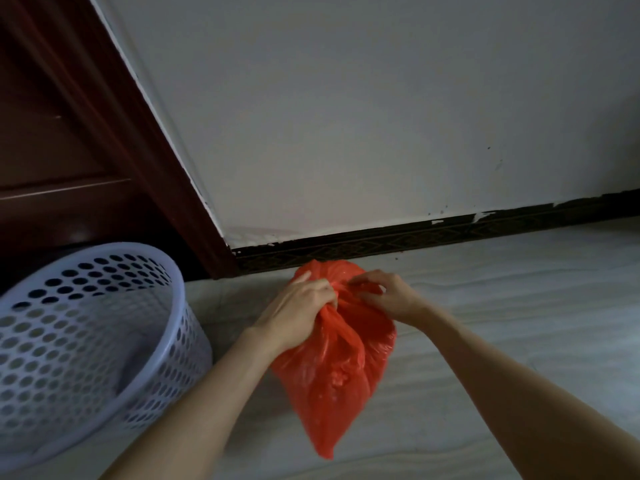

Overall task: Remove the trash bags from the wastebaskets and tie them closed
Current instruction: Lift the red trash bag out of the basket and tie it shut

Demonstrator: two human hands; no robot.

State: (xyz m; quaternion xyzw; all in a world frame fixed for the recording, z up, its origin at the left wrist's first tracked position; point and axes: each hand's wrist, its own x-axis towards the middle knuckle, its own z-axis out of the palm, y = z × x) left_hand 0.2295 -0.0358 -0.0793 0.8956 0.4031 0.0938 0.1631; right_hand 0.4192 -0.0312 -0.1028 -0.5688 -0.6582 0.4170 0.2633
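A red plastic trash bag [341,372] hangs above the pale floor, out of the basket, with its pointed bottom toward me. My left hand [298,315] grips the gathered neck of the bag from the left. My right hand [388,294] pinches the bunched plastic at the top from the right. The two hands almost touch over the neck. A white perforated wastebasket [86,341] stands at the lower left with no bag in it.
A dark wooden door and frame [114,140] rise behind the basket. A white wall [381,116] with a dark patterned skirting board [415,237] runs behind the bag. Pale floor [502,323] spreads to the right.
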